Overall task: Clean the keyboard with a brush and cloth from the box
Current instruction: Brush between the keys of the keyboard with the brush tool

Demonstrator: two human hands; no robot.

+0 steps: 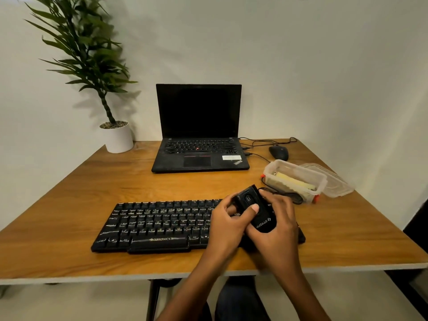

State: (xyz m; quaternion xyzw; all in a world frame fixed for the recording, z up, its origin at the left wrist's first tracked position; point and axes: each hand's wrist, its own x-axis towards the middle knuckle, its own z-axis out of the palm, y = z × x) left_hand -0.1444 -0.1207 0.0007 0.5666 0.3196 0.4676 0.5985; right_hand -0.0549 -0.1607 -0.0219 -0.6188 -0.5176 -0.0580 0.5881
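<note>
Both hands (254, 223) over keyboard (152, 225)

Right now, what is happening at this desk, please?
A person seated at a wooden table holds a small black device in both hands, the left hand and the right hand, above the right end of a black keyboard. Behind it, an open plastic box holds something yellowish, its lid beside it. A laptop stands further back.

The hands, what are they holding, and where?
Both hands, left and right, grip a black plastic box-shaped device by its sides; the left thumb lies on top.
</note>
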